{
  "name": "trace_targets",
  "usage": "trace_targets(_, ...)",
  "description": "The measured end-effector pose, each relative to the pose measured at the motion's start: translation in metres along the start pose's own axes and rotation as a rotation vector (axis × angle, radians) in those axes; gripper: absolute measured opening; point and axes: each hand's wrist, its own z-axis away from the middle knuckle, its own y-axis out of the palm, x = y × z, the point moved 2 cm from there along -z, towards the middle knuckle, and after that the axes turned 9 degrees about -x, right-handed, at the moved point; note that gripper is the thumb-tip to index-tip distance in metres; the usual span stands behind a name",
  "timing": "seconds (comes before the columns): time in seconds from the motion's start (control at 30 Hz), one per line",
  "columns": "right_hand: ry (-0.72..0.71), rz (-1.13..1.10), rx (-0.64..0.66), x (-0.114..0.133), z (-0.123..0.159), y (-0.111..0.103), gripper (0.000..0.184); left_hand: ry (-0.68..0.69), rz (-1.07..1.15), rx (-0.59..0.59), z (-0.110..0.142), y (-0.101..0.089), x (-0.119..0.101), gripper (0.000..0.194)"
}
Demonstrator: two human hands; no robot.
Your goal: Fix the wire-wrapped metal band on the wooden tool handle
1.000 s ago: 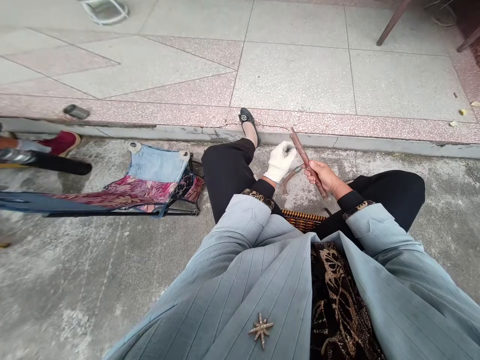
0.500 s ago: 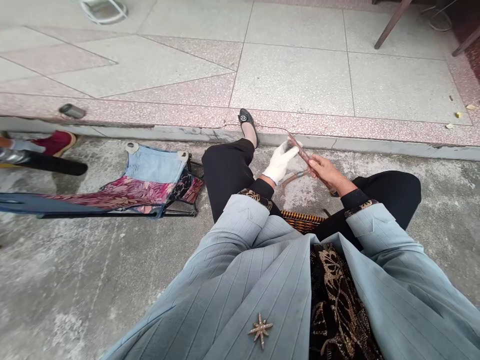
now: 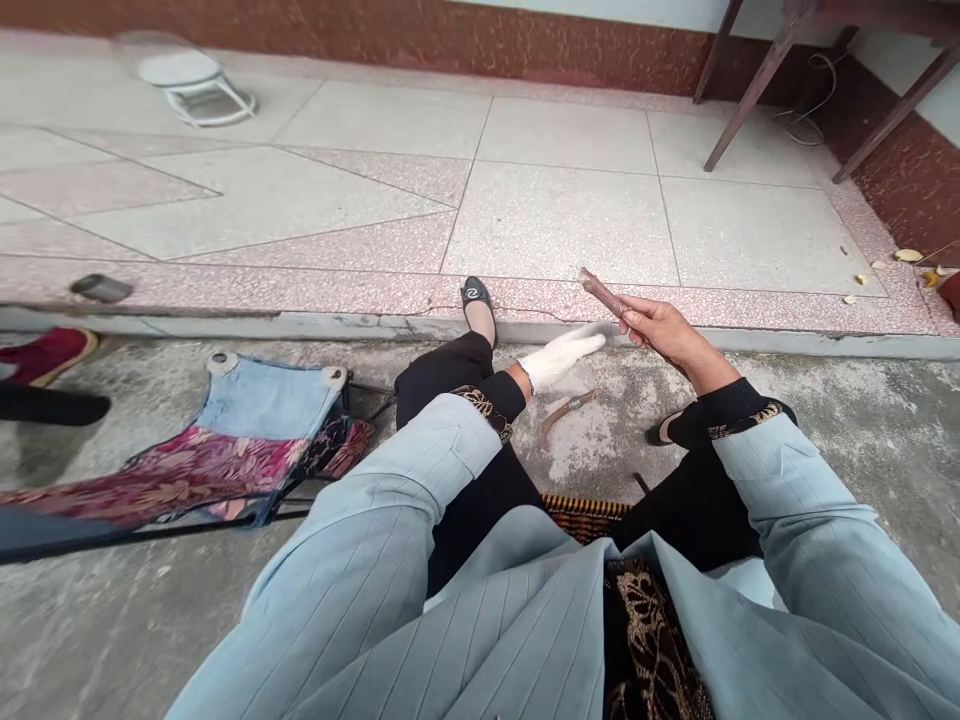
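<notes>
My right hand (image 3: 654, 327), bare, grips one end of a short brown stick (image 3: 601, 293). The stick slants up and to the left, its far end paler and rough. My left hand (image 3: 562, 357) wears a white glove, its fingers stretched out and holding nothing, lower and left of the stick and apart from it. On the concrete beneath lies a curved brown tool (image 3: 568, 412) with a greyish band; its exact kind cannot be made out. Between my legs shows the edge of a woven basket-like seat (image 3: 585, 512), mostly hidden by my jacket.
A low step edge (image 3: 360, 328) runs across in front of me. At left stands a folding chair with blue and floral cloth (image 3: 274, 398), near another person's red shoe (image 3: 49, 355). A metal can (image 3: 101, 289), a white stool (image 3: 196, 85) and a wooden table leg (image 3: 750, 100) are on the tiles.
My gloved left hand has let go of the stick and opened out below it. My right hand has moved slightly right with the stick. The view has tilted upward.
</notes>
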Motion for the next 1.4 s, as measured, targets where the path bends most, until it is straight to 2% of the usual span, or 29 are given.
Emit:
trace_targets(0.07, 0.003, 0.002, -0.014, 0.003, -0.01, -0.012, 0.057, -0.035, -0.046, 0.075, -0.007, -0.003, -0.006, 0.044)
trace_targets(0.17, 0.046, 0.02, -0.128, -0.008, -0.023, -0.025, 0.056, -0.098, -0.121, 0.132, -0.014, -0.006, -0.015, 0.036)
trace_targets(0.23, 0.113, 0.092, -0.201, -0.021, -0.029, -0.031, 0.054, -0.159, -0.312, 0.175, -0.014, -0.006, -0.022, 0.029)
trace_targets(0.3, 0.135, 0.253, -0.217, -0.03, -0.032, -0.034, 0.052, -0.118, -0.476, 0.203, -0.013, -0.004, -0.031, 0.03)
trace_targets(0.37, 0.081, 0.48, -0.191, -0.032, -0.032, -0.036, 0.047, -0.025, -0.643, 0.198, -0.012, -0.002, -0.042, 0.032)
trace_targets(0.43, 0.038, 0.714, -0.128, -0.031, -0.03, -0.034, 0.042, 0.057, -0.807, 0.255, -0.012, 0.001, -0.053, 0.031)
trace_targets(0.5, 0.055, 0.888, -0.029, -0.029, -0.027, -0.031, 0.039, 0.093, -0.897, 0.298, -0.015, 0.002, -0.064, 0.032)
trace_targets(0.6, 0.055, 0.968, 0.178, -0.027, -0.021, -0.024, 0.036, 0.157, -1.036, 0.299, -0.025, -0.001, -0.077, 0.031)
trace_targets(0.67, 0.039, 0.859, 0.339, -0.025, -0.015, -0.019, 0.033, 0.216, -1.07, 0.338, -0.032, -0.003, -0.082, 0.029)
trace_targets(0.77, 0.058, 0.573, 0.55, -0.019, -0.006, -0.014, 0.033, 0.287, -1.065, 0.336, -0.041, -0.009, -0.083, 0.028)
trace_targets(0.87, 0.106, 0.334, 0.604, -0.011, 0.001, -0.018, 0.046, 0.291, -1.071, 0.295, -0.046, -0.014, -0.075, 0.028)
trace_targets(0.93, 0.13, 0.222, 0.558, -0.007, 0.003, -0.023, 0.054, 0.277, -1.055, 0.276, -0.047, -0.016, -0.067, 0.029)
trace_targets(1.03, 0.099, 0.117, 0.436, -0.002, 0.002, -0.033, 0.052, 0.219, -1.016, 0.28, -0.047, -0.015, -0.053, 0.03)
trace_targets(1.13, 0.063, 0.066, 0.268, 0.001, 0.001, -0.04, 0.044, 0.191, -1.02, 0.239, -0.047, -0.011, -0.042, 0.032)
trace_targets(1.27, 0.074, -0.011, 0.013, 0.002, -0.001, -0.041, 0.045, 0.236, -1.118, 0.273, -0.046, -0.002, -0.042, 0.033)
trace_targets(1.33, 0.087, 0.022, -0.094, -0.002, -0.004, -0.039, 0.048, 0.229, -1.113, 0.303, -0.045, 0.003, -0.043, 0.034)
trace_targets(1.4, 0.083, 0.185, -0.177, -0.007, -0.009, -0.039, 0.049, 0.221, -1.08, 0.347, -0.042, 0.008, -0.043, 0.033)
